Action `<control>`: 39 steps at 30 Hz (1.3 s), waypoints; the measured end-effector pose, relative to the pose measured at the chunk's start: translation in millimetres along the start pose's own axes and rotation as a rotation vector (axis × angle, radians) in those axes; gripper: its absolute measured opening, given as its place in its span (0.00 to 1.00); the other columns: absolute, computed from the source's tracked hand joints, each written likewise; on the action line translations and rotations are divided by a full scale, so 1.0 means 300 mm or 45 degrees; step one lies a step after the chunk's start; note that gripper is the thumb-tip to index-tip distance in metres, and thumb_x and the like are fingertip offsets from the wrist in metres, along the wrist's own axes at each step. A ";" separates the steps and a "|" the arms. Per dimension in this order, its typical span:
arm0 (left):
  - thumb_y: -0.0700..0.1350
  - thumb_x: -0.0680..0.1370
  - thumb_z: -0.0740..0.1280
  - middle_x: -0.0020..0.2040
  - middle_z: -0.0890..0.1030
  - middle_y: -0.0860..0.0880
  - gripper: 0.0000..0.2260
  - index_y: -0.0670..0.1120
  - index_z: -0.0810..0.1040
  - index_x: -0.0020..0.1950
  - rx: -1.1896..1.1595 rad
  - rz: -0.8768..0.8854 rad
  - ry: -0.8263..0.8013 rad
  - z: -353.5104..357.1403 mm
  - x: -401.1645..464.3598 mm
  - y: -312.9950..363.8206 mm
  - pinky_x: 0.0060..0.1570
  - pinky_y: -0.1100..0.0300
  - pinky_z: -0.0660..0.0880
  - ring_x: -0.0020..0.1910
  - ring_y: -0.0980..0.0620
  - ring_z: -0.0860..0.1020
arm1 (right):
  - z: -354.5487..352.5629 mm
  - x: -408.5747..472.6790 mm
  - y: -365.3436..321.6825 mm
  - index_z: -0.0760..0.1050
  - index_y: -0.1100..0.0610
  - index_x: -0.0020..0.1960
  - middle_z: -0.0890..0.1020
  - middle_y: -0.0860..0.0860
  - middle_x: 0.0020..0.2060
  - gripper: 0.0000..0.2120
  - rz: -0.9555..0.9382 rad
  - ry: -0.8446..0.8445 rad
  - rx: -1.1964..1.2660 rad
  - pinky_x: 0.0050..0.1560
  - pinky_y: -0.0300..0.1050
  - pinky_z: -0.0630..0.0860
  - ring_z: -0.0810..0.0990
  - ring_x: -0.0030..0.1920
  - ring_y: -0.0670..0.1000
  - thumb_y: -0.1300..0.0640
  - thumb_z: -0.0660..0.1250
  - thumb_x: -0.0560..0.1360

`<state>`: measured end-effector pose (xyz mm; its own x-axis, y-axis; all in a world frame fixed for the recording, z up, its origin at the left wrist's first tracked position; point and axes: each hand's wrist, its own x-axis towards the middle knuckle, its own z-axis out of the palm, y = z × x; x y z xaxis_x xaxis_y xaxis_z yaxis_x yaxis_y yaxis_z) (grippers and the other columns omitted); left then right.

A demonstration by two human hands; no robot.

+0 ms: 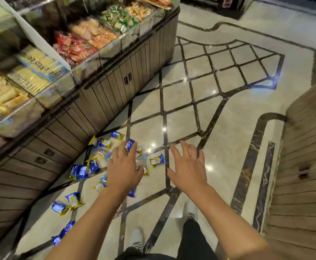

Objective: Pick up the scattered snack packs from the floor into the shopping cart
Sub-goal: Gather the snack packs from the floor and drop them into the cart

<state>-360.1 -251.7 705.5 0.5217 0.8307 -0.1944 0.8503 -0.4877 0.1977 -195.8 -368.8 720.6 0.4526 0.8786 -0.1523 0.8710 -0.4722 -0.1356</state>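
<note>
Reaching both arms out over the floor [219, 128], I have my left hand [124, 168] and right hand [188, 168] spread flat, fingers straight and holding nothing. The blue-and-gold snack packs [84, 171] lie scattered on the pale tiles, mostly left of and under my left hand, close along the foot of the wooden display counter [97, 102] on the left. One pack [157, 160] lies between my two hands. Another wooden counter [303, 166] stands at the right. No shopping cart is in view.
</note>
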 end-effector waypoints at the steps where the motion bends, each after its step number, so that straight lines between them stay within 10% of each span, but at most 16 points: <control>1: 0.58 0.76 0.65 0.79 0.54 0.43 0.36 0.53 0.53 0.80 0.005 -0.037 0.000 0.001 0.026 0.027 0.71 0.43 0.64 0.76 0.39 0.55 | -0.006 0.045 0.039 0.52 0.47 0.79 0.55 0.55 0.78 0.36 -0.028 -0.013 0.017 0.75 0.63 0.50 0.53 0.76 0.59 0.42 0.63 0.75; 39: 0.52 0.74 0.69 0.76 0.59 0.43 0.35 0.52 0.59 0.79 -0.349 -1.190 0.289 -0.155 1.299 0.278 0.65 0.45 0.69 0.72 0.40 0.62 | -0.237 1.815 0.051 0.54 0.47 0.78 0.56 0.54 0.76 0.36 -1.223 -0.302 -0.136 0.74 0.59 0.56 0.57 0.74 0.59 0.43 0.66 0.75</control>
<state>-89.3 43.7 690.8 -0.3981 0.8948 -0.2020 0.8522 0.4423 0.2794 77.5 107.6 705.2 -0.4933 0.8423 -0.2171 0.8657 0.4511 -0.2169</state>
